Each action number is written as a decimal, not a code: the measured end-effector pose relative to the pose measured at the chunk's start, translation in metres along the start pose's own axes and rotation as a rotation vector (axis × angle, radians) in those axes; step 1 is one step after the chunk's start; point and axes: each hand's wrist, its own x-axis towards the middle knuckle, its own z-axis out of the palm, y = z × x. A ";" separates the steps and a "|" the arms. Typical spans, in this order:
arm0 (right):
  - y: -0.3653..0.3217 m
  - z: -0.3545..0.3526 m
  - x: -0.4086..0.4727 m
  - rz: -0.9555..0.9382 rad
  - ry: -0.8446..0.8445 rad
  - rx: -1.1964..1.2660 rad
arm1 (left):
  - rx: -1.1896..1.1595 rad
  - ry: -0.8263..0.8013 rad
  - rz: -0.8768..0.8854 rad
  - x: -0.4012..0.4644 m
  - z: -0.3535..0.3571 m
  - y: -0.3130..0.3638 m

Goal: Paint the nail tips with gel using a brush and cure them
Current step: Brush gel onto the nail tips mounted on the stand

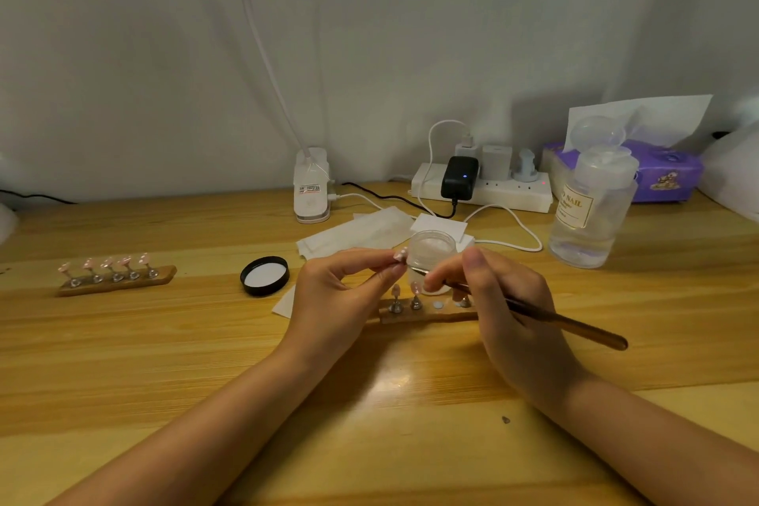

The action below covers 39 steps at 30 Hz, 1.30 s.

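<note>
My left hand pinches a pale pink nail tip on its small stand, lifted above the table. My right hand grips a brown-handled brush, whose thin tip points left at the held nail tip. Just behind my fingers stands an open clear gel jar. Below my hands lies a wooden holder with nail tips on metal stands and one bare magnet spot. A second wooden holder at the left carries several pink nail tips.
The jar's black lid lies upside down left of my hands. A clear pump bottle, purple tissue box, power strip with cables, white clip lamp base and paper wipes stand behind on the wooden table.
</note>
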 end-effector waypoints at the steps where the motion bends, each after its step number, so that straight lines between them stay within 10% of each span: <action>1: 0.000 0.000 0.000 -0.002 -0.009 0.008 | -0.002 0.001 0.000 0.000 0.000 0.000; 39: 0.001 -0.003 0.002 -0.146 0.090 -0.177 | 0.082 0.005 -0.021 -0.001 0.000 0.005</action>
